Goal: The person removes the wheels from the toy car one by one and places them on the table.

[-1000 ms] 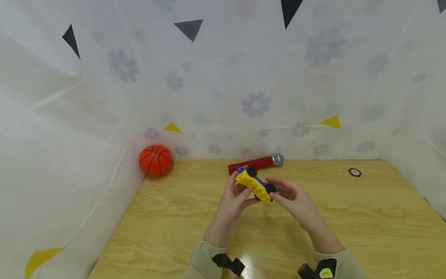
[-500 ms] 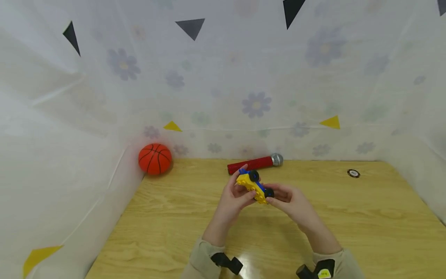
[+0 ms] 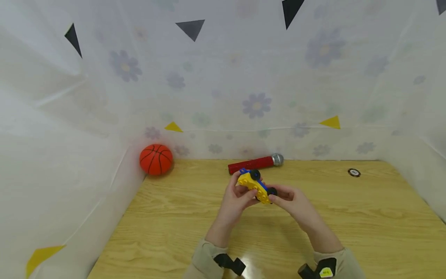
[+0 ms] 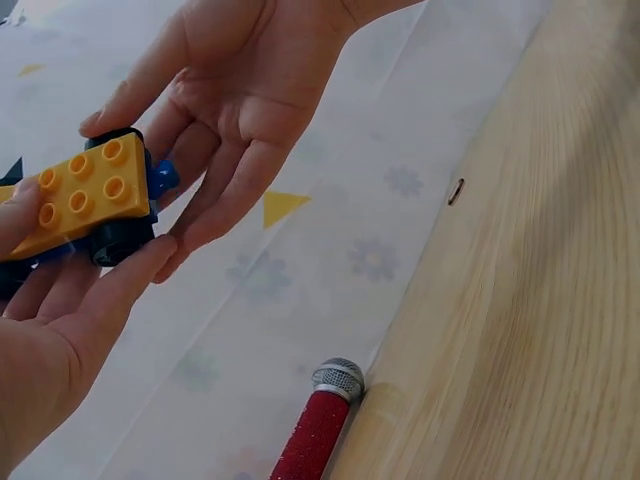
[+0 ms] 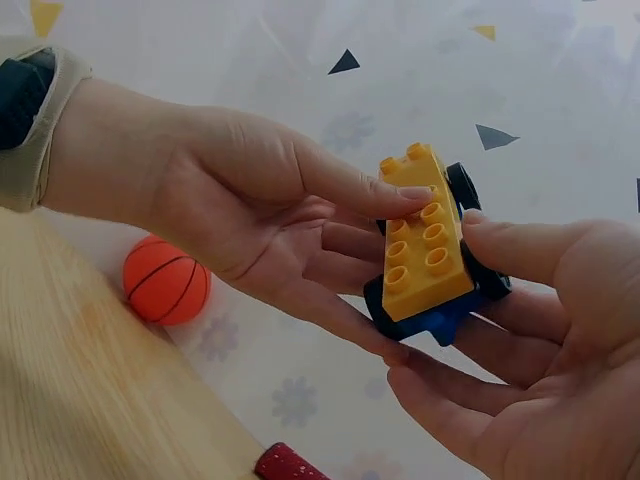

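Above the table, a toy car [image 3: 248, 181] with a yellow studded brick body, blue base and black wheels is held between both hands. My left hand [image 3: 232, 202] grips it, thumb lying on the studs, as the right wrist view shows with the left hand [image 5: 250, 190] reaching in from the left. The car's lower right end is pinched by my right hand [image 3: 299, 206], its thumb at a black wheel [image 5: 487, 280]. A blue knob [image 4: 163, 179] sticks out of that end in the left wrist view. The far wheels are partly hidden.
Behind the hands lies a microphone [image 3: 252, 164] with a red handle and silver head. An orange toy basketball [image 3: 156, 159] sits at the table's back left corner, and a round black-and-white disc [image 3: 354, 173] at the back right. White flowered sheeting [image 3: 223, 97] walls the wooden table [image 3: 167, 232].
The toy car has tilted slightly, showing more of its wheeled side. My right hand has dropped a little along with the car's end. Other objects have stayed in place.
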Demonstrator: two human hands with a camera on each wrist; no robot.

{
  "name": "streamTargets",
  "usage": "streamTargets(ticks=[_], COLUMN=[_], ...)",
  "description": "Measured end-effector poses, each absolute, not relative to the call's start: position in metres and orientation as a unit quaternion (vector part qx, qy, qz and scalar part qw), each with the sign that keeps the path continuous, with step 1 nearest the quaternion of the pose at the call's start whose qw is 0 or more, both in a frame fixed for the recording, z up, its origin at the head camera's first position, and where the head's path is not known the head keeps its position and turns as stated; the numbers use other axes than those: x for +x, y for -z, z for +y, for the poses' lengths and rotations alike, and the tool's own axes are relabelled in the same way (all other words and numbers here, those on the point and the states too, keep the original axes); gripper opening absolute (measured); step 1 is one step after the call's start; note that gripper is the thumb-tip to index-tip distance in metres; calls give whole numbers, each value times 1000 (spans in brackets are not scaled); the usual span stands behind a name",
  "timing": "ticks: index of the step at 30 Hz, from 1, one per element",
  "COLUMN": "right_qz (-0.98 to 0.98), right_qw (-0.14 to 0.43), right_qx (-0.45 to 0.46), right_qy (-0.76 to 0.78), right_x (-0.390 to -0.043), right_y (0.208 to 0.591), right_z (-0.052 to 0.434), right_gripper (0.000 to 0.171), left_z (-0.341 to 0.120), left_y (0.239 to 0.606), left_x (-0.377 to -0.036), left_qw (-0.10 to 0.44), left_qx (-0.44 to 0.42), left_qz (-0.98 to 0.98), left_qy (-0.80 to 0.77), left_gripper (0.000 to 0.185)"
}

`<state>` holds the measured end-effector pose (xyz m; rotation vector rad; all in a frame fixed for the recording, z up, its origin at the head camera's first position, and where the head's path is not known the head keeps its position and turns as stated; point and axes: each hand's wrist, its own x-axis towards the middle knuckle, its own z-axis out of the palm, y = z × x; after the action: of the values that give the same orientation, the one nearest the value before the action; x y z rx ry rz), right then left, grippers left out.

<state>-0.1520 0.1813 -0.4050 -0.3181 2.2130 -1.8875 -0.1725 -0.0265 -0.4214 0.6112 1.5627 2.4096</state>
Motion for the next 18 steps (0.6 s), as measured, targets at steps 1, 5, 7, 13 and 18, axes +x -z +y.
streamTargets(ticks=[1,5,7,13,18], right_qz=[743,702,691,663,650], right_qw=[111,120,115,105,101], right_qx=[-109,-126,-133,-148,-134], right_qy=[651,691,701,726,741], right_x=[-152,-153,-153,-150,-147], right_y=[406,410,411,407,406], right_z=[182,182,181,177,174], right_gripper=[52,51,51,46,35], left_z=[-26,-25,-24,-23,-20], left_y=[421,420,419,417,417], left_x=[-172,-170,-169,-169,-169], left_qw=[102,102,99,78,61], left_qx=[208,215,216,187,155], left_qz=[527,514,510,528,553], left_qy=[-818,-824,-827,-825,-816], left_gripper=[51,49,48,43,46])
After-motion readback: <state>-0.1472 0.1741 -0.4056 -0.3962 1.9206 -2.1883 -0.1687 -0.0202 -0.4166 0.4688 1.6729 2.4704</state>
